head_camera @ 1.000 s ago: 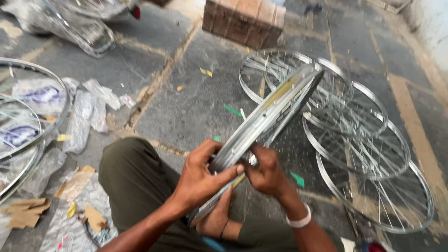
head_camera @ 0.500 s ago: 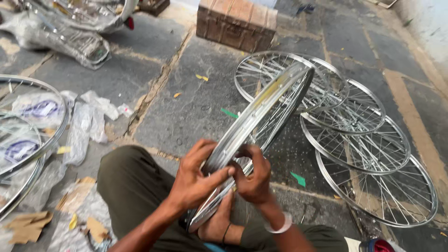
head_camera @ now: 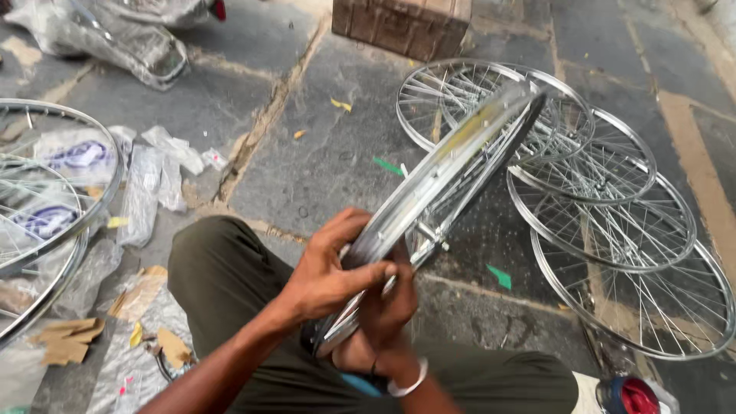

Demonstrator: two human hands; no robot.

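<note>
Moved: my right hand [head_camera: 387, 307] has slid under the wheel rim [head_camera: 452, 165].
Left hand [head_camera: 330, 272]: clasps the rim's near end.
Right grip: probably pinching a spoke, partly hidden.

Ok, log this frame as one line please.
left hand: gripping wheel rim | right hand: at rim's near edge, spoke side | rim: tilted, edge-on over lap | floor: spoked wheels lying right

Clear plastic wrappers [head_camera: 157, 180] with blue-printed labels [head_camera: 77, 156] at left, torn cardboard scraps [head_camera: 65, 341] beside them.
</note>
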